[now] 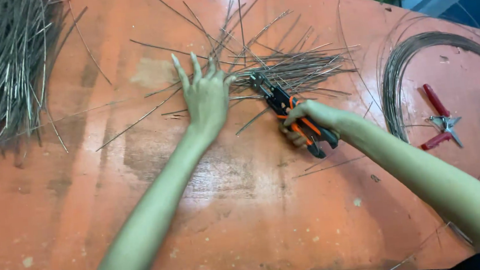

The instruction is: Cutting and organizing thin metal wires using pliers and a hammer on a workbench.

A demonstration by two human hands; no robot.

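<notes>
Orange-and-black pliers (293, 116), red-handled cutters (439, 118), grey wires (297, 67), worn orange table (246, 209)

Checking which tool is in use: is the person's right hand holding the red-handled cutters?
No: the right hand grips the orange-and-black pliers, while the red-handled cutters lie untouched beside the wire coil.

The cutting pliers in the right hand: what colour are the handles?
Orange and black handles on the cutting pliers, gripped by the right hand; head view.
</notes>
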